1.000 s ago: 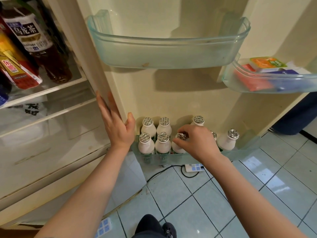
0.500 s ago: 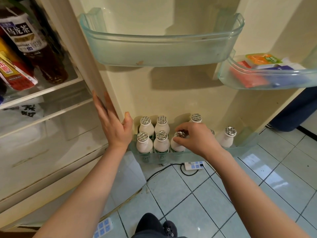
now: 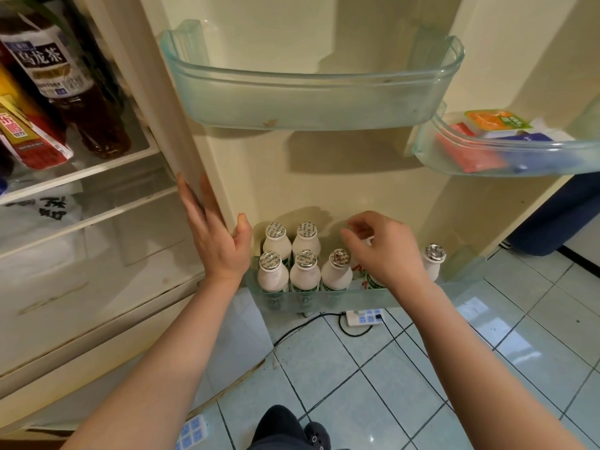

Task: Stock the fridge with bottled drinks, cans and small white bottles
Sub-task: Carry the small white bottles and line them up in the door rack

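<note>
Several small white bottles with foil caps stand in the lowest door bin (image 3: 406, 295). Three form a front row, the third (image 3: 337, 272) just left of my right hand; two stand behind (image 3: 305, 238), and one stands apart on the right (image 3: 433, 261). My right hand (image 3: 386, 248) hovers over the bin's middle with loosely curled fingers and nothing in it, hiding part of another bottle. My left hand (image 3: 214, 241) grips the fridge door's edge (image 3: 181, 125), fingers flat along it, thumb wrapped inside.
An empty clear door bin (image 3: 308, 102) hangs above. Another bin (image 3: 487, 164) at the right holds small packets. Dark tea bottles (image 3: 65, 82) and a red carton lie on the fridge shelf at left. A power strip (image 3: 363, 318) and cable lie on the tiled floor.
My right hand has let go of the third front-row bottle's cap and risen up and to the right. That bottle now stands free. My left hand stays on the door edge.
</note>
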### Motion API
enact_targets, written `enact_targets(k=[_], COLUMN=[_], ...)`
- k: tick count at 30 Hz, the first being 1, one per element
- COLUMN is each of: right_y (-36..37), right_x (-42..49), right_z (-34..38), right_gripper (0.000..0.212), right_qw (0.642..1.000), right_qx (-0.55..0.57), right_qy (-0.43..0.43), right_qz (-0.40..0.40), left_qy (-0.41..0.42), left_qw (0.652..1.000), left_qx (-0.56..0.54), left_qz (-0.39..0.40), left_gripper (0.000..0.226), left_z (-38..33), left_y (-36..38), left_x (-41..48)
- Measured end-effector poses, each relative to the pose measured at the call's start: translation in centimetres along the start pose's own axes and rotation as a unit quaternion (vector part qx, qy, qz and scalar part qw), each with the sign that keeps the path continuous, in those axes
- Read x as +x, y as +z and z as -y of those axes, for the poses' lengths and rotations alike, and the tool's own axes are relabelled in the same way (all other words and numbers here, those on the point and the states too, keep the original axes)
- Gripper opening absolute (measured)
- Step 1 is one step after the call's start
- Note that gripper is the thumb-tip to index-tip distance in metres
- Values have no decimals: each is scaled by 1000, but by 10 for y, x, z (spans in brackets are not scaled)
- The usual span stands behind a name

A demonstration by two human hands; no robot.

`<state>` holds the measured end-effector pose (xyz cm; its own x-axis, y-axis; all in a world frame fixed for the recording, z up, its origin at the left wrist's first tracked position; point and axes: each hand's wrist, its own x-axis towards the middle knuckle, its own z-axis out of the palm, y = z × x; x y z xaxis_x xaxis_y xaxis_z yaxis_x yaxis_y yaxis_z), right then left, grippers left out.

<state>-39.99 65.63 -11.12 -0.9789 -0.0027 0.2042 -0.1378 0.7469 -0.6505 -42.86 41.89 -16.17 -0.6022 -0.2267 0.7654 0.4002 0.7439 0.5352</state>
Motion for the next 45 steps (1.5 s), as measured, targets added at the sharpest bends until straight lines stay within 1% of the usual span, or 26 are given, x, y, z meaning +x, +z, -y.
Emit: enact_targets(k=[2,5,7,11,14,17,21,29,36,45], right_y=[-2,-1,-1,-1,-2,0,8,19,26,26], right_x=[6,16,21,30,34,37,38,39,42,43], right_z=[-5,-16,-22,-30,-30,-28,-24,-18,-13,-15], right_gripper=[24,29,34,43,42,39,42,40,42,38], right_qw=[999,995,993,980,977,979,982,988,987,988], right_qx=[-25,-82,-110,-160,-171,-165,-142,-102,-95,-75], right_qy=[2,10,29,74,73,66,72,59,29,28], right_qz=[-43,-61,-30,93,106,100,100,99,126,135], left_qy=[-4,-2,0,-1,-5,-5,7,-6,-15,-16], left_qw=[1000,1000,1000,1000,1000,1000,1000,1000,1000,1000], left_qx=[-1,-1,-3,-3,-6,-6,-8,-4,3,5], left_qz=[-1,-5,-6,-4,-4,-3,-6,-3,2,4], left_gripper=[67,67,66,66,66,66,65,67,67,67], left_z=[0,1,1,2,2,2,1,-1,-4,-3], left_y=[0,0,1,1,1,1,1,1,0,0], left_x=[0,0,0,0,0,0,1,0,0,0])
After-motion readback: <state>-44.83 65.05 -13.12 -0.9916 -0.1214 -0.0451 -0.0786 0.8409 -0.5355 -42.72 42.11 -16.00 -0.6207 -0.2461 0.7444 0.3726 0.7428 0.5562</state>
